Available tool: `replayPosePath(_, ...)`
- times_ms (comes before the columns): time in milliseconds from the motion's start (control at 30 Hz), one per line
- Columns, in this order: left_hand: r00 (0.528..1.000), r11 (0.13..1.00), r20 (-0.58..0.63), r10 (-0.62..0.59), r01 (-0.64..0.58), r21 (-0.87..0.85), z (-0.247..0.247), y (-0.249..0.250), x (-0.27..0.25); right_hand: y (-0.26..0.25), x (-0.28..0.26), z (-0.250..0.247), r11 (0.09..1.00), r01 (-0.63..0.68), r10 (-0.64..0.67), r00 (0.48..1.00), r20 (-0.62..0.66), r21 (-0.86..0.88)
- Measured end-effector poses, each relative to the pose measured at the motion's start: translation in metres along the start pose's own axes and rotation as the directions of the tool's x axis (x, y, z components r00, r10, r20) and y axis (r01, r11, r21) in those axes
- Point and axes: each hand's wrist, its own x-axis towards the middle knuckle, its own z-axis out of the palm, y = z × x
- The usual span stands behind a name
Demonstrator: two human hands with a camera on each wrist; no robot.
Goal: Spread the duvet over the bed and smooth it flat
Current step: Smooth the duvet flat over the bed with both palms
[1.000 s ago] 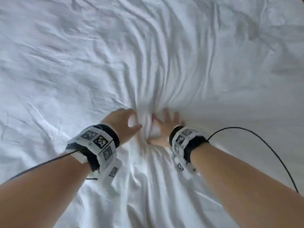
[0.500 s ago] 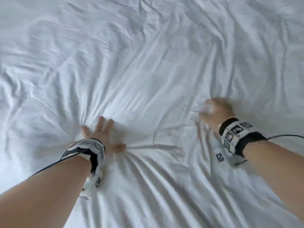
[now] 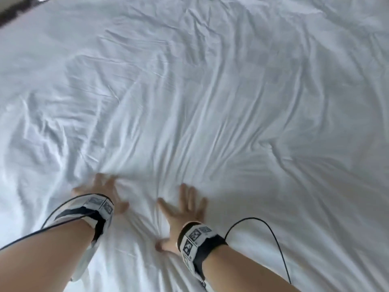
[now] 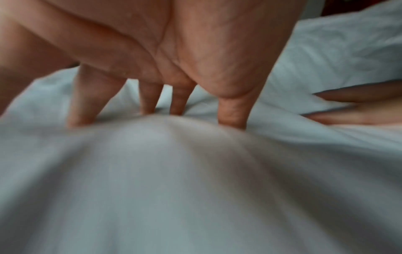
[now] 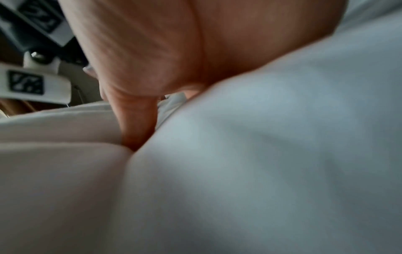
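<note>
A white, creased duvet [image 3: 210, 102] covers the whole bed in the head view. My left hand [image 3: 103, 188] lies flat on it at the lower left, fingers spread and blurred by motion. My right hand [image 3: 185, 209] presses flat on it just to the right, fingers spread, thumb low by the wrist. Folds of cloth bunch between the two hands. In the left wrist view my left hand's fingers [image 4: 232, 111] stand straight on the duvet [image 4: 195, 189], and the right hand's fingers [image 4: 359, 106] show at the right edge. The right wrist view shows the palm [image 5: 174, 51] down on the duvet [image 5: 261, 154].
A black cable [image 3: 271, 234] loops from the right wrist band over the duvet. A dark strip beyond the bed's edge [image 3: 14, 7] shows at the top left corner. Both wrists carry white bands with black markers.
Half a second ago the hands were far apart, the right one curled. Both have come back together near the lower middle and now lie flat with spread fingers.
</note>
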Motion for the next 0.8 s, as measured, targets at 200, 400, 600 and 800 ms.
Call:
replayPosePath(200,0.971,0.973,-0.105,0.215,-0.204,0.106,-0.078,0.117,0.028,-0.004,0.007,-0.003,1.0,-0.002,0.003,0.999,0.044,-0.031)
replayPosePath(400,0.824,0.826,-0.054,0.564,-0.563,0.043,-0.118,0.225,0.064,-0.008,0.03,0.026,0.986,-0.163,0.165,0.983,-0.081,0.032)
replayPosePath(600,0.927,0.929,-0.048,0.371,-0.37,0.027,-0.116,0.113,0.202,0.037,0.021,-0.083,0.807,0.042,-0.021,0.999,-0.043,0.589)
replayPosePath(800,1.0,0.996,-0.02,0.014,-0.016,-0.084,-0.115,-0.09,0.245,0.187,0.107,-0.254,0.734,-0.409,0.667,0.582,-0.465,0.541)
